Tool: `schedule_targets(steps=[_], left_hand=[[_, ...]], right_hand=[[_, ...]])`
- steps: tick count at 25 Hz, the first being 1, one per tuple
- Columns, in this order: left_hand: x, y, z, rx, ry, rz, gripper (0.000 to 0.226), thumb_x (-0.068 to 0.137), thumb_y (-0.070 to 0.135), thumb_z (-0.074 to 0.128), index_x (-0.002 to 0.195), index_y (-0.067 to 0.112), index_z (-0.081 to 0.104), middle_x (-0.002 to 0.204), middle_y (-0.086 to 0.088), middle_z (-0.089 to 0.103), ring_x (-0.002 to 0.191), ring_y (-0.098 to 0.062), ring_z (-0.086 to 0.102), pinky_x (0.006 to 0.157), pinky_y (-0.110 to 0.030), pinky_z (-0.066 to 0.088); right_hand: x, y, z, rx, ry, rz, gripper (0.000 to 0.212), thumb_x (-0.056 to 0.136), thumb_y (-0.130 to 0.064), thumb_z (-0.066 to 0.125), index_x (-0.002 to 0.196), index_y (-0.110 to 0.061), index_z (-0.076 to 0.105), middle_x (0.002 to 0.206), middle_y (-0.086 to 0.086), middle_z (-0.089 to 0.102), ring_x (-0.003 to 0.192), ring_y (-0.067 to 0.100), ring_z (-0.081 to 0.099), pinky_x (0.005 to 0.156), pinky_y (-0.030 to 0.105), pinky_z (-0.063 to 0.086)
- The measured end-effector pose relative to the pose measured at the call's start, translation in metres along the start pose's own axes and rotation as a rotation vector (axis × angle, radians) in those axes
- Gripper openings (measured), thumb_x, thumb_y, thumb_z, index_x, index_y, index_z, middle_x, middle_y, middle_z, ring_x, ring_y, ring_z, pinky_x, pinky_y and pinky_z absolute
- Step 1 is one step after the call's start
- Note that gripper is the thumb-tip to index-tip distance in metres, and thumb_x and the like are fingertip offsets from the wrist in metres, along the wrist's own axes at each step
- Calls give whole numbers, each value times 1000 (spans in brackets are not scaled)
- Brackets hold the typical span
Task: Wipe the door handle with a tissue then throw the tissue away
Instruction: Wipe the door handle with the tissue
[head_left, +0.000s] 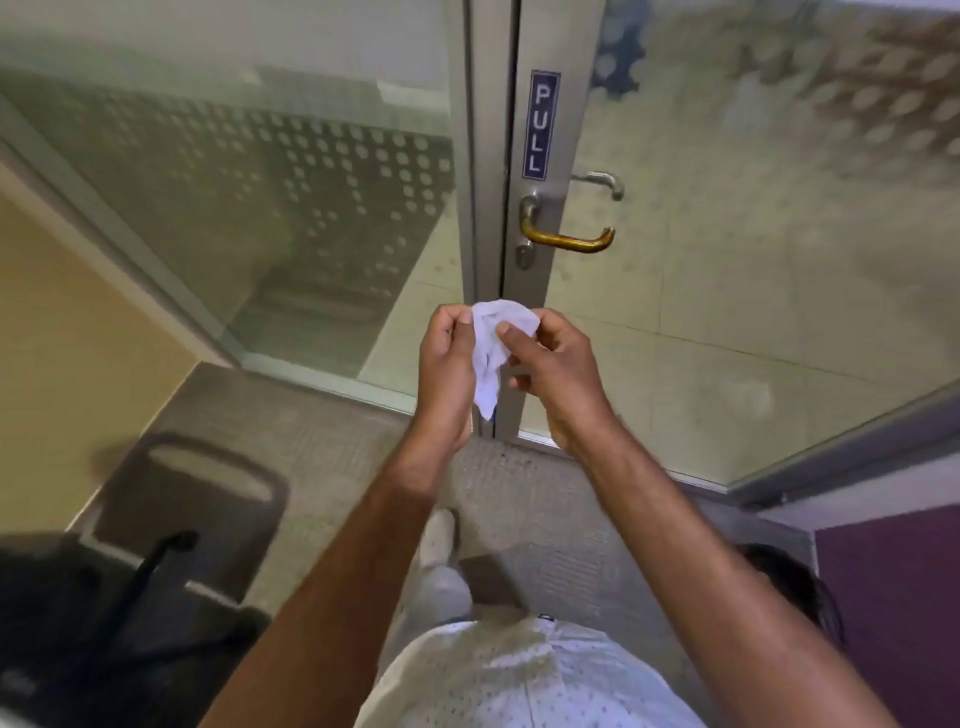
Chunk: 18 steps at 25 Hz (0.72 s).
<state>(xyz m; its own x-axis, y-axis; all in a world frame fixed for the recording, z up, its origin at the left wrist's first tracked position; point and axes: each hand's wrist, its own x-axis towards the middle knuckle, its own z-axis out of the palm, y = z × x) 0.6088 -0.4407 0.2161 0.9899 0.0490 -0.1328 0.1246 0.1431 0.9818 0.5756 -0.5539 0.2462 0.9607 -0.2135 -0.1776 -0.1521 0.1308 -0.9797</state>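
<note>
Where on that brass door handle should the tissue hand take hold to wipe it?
Wrap the tissue around the straight horizontal bar of the door handle, probably coming from below, where both hands hover. The bar stands clear of the door frame and its right end is free, so a wrapped grip could slide along it.

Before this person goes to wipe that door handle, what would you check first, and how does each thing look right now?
1. Tissue in hand: ok, pinched between left hand and right hand.
2. Tissue ready to wipe: not ok, it hangs crumpled, not folded into a pad.
3. Door handle free of obstruction: ok, nothing covers it.
4. Hands at the handle: not ok, they are below it, apart from it.
5. Door shut and steady: cannot tell.
6. Bin for the tissue: ok, a swing-lid bin stands at lower left.
</note>
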Motion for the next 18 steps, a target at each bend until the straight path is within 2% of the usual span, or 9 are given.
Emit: schedule_targets(steps=[3,6,7,9,12,14,16,18], left_hand=[[48,4,19,80,-105,-19,29,115,31,49,88,32,62,81,10,66,66,-5,59,52,-21,45],[101,15,22,136,-330,10,21,93,50,71,87,30,65,72,9,65,50,-2,52,41,-13,36],[120,19,21,169,-402,13,20,87,48,75,84,30,67,70,9,64,49,-2,51,41,-12,35],[158,25,15,219,-492,-3,13,87,39,78,77,32,73,67,12,65,51,-1,54,43,-11,36],[214,26,8,284,-497,-3,21,98,26,78,77,27,75,69,11,69,60,-3,61,51,-14,44],[239,23,8,294,-501,-3,22,106,23,71,83,23,72,77,9,70,71,-6,64,61,-18,50],[251,20,15,177,-502,-96,22,110,23,62,90,18,68,88,1,71,82,-12,65,73,-23,52],[253,15,23,30,-472,-225,19,113,22,57,98,15,67,97,-5,72,91,-17,68,80,-32,54]], right_hand=[[45,-11,-6,118,93,32,16,102,-14,60,109,-2,67,95,11,72,80,16,70,64,30,58],[92,-22,0,159,193,56,19,106,-22,56,116,-10,67,107,16,76,90,24,75,73,41,63],[106,-25,5,130,241,50,19,106,-24,56,116,-10,66,108,16,76,92,26,74,75,43,62],[131,-29,14,83,334,17,15,106,-23,56,108,-12,66,95,6,75,83,19,71,67,33,59],[161,-31,24,46,435,-12,10,105,-22,58,100,-17,66,80,-5,69,68,10,65,52,24,50],[173,-27,25,-5,479,-14,7,104,-24,59,99,-22,64,75,-11,67,63,7,61,46,22,44],[180,-22,26,-20,540,-41,5,104,-24,60,100,-24,56,70,-15,62,60,5,57,44,22,41],[184,-15,25,-65,599,-100,12,104,-21,57,102,-23,45,69,-12,57,58,7,52,45,25,43]])
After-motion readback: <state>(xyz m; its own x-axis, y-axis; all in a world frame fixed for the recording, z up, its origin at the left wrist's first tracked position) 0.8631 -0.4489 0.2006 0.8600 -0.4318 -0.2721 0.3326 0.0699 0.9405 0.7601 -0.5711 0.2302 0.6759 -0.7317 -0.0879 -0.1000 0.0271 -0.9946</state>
